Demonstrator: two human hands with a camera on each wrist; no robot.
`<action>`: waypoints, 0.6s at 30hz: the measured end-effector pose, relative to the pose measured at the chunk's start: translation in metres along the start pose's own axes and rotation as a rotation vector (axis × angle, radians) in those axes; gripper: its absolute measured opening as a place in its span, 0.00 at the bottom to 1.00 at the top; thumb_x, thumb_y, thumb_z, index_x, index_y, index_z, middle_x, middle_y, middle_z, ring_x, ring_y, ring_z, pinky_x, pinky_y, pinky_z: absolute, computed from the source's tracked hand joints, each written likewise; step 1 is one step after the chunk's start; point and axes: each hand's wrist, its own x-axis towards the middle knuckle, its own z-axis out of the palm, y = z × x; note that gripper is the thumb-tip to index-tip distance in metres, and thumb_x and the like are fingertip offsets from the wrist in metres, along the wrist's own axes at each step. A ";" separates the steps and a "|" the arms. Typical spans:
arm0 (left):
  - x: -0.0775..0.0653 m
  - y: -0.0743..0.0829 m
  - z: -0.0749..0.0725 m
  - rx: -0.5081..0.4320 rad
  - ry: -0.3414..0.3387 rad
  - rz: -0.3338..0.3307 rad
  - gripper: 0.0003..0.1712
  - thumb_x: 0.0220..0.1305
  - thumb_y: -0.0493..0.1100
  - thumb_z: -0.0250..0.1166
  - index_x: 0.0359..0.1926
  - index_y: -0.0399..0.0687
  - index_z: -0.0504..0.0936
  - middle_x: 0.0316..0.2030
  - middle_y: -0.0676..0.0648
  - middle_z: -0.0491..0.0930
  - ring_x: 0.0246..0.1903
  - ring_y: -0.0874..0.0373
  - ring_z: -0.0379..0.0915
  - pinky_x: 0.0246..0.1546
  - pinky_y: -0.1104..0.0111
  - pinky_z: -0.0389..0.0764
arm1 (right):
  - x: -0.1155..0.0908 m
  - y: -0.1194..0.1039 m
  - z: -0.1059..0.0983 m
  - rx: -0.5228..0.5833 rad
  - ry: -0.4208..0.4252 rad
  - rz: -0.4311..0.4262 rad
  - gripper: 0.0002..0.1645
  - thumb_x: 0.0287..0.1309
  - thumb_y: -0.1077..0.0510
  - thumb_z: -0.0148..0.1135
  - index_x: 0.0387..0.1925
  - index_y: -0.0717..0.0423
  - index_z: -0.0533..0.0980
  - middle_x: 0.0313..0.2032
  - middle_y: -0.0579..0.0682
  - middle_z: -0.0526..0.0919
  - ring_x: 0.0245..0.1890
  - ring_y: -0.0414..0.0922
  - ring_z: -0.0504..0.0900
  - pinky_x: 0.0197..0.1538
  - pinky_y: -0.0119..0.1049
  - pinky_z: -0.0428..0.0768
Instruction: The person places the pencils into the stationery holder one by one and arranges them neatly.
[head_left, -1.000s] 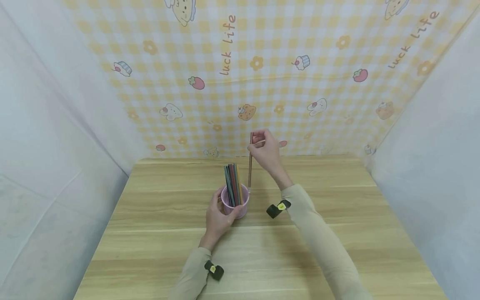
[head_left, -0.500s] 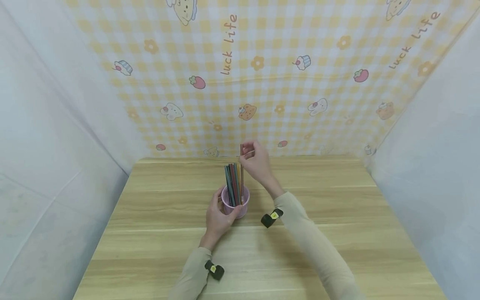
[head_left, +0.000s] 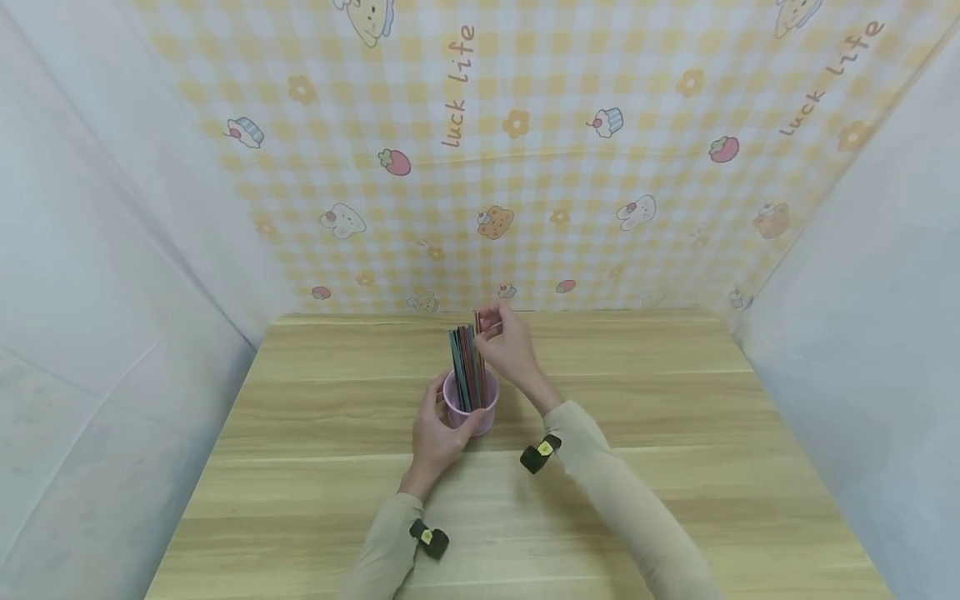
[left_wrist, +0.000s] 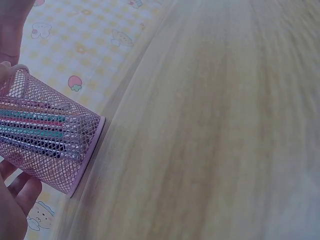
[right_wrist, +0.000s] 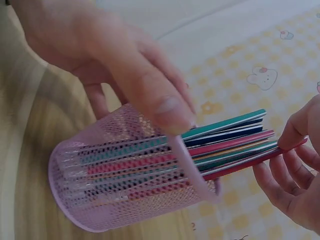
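Observation:
A pink mesh pen cup [head_left: 472,423] stands upright on the table, holding several slim coloured pencils [head_left: 462,358] in teal, dark blue, red and orange. My left hand [head_left: 437,435] grips the cup from its left side, thumb over the near rim in the right wrist view. Between the thumb and fingers of my right hand [head_left: 512,343] is the top end of a red pencil [right_wrist: 245,163]. That pencil's lower part is inside the cup, at the right side of the bunch. Clear tips [right_wrist: 75,172] show through the mesh at the cup's bottom.
The wood-grain table [head_left: 315,483] extends around the cup. Behind it hangs a yellow checked cloth [head_left: 555,175] with cartoon prints, and pale sheets [head_left: 97,250] flank both sides. Black wrist straps [head_left: 430,539] sit on both sleeves.
My right hand has moved left and down, bringing the red pencil from beside the cup, over its rim and down into it. The left hand and cup have stayed in place.

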 end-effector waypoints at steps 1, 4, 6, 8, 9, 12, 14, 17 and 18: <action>0.000 0.000 0.000 0.002 -0.001 0.000 0.48 0.49 0.47 0.81 0.70 0.45 0.69 0.59 0.44 0.79 0.55 0.47 0.79 0.52 0.60 0.87 | -0.002 0.001 0.000 -0.001 -0.001 0.007 0.22 0.52 0.72 0.61 0.50 0.65 0.73 0.41 0.60 0.81 0.39 0.53 0.83 0.46 0.36 0.87; 0.000 0.000 0.000 0.002 -0.004 -0.002 0.48 0.49 0.47 0.81 0.70 0.45 0.68 0.59 0.43 0.79 0.55 0.47 0.79 0.51 0.59 0.88 | -0.006 0.003 0.000 0.002 -0.004 0.027 0.22 0.53 0.71 0.62 0.51 0.65 0.73 0.41 0.60 0.81 0.39 0.54 0.84 0.45 0.39 0.88; 0.000 0.001 0.000 -0.003 -0.005 -0.006 0.48 0.50 0.47 0.81 0.70 0.46 0.68 0.59 0.42 0.79 0.55 0.45 0.79 0.52 0.57 0.87 | -0.009 0.006 0.000 -0.002 -0.003 0.040 0.22 0.54 0.69 0.63 0.52 0.64 0.73 0.41 0.59 0.81 0.39 0.53 0.84 0.45 0.39 0.87; 0.000 0.001 -0.001 -0.008 -0.007 -0.019 0.49 0.49 0.47 0.82 0.70 0.46 0.68 0.59 0.41 0.79 0.56 0.45 0.78 0.52 0.54 0.87 | -0.010 0.009 -0.001 -0.008 0.000 0.045 0.22 0.55 0.68 0.63 0.53 0.65 0.73 0.41 0.59 0.81 0.39 0.53 0.84 0.44 0.40 0.87; 0.000 0.001 -0.001 -0.009 -0.009 -0.027 0.49 0.49 0.47 0.82 0.71 0.46 0.68 0.60 0.41 0.79 0.56 0.45 0.78 0.53 0.53 0.86 | -0.010 0.010 -0.001 -0.012 0.003 0.046 0.22 0.56 0.68 0.63 0.53 0.66 0.73 0.41 0.59 0.81 0.39 0.53 0.84 0.44 0.40 0.87; 0.001 0.003 -0.003 -0.001 -0.030 -0.054 0.51 0.49 0.47 0.82 0.71 0.43 0.67 0.61 0.41 0.78 0.58 0.45 0.77 0.56 0.52 0.84 | -0.011 0.014 -0.002 -0.022 0.019 0.055 0.22 0.56 0.66 0.62 0.54 0.68 0.73 0.41 0.58 0.82 0.39 0.52 0.83 0.44 0.39 0.87; 0.001 0.003 -0.004 0.006 -0.051 -0.070 0.51 0.50 0.48 0.81 0.72 0.41 0.65 0.62 0.42 0.77 0.60 0.46 0.76 0.60 0.52 0.82 | -0.012 0.015 -0.004 -0.022 0.026 0.063 0.22 0.56 0.66 0.62 0.53 0.69 0.73 0.41 0.59 0.82 0.39 0.52 0.83 0.43 0.40 0.87; 0.001 0.005 -0.005 0.025 -0.088 -0.086 0.54 0.53 0.50 0.78 0.74 0.40 0.60 0.66 0.40 0.74 0.64 0.44 0.74 0.67 0.51 0.76 | -0.014 0.018 -0.006 -0.027 0.030 0.083 0.21 0.56 0.66 0.62 0.53 0.68 0.74 0.41 0.59 0.82 0.39 0.52 0.83 0.42 0.39 0.87; 0.001 0.006 -0.006 0.043 -0.098 -0.092 0.54 0.54 0.51 0.78 0.75 0.39 0.59 0.67 0.38 0.73 0.65 0.43 0.72 0.68 0.51 0.75 | -0.015 0.018 -0.006 -0.031 0.031 0.086 0.21 0.56 0.66 0.62 0.53 0.68 0.74 0.41 0.59 0.82 0.39 0.53 0.83 0.42 0.39 0.87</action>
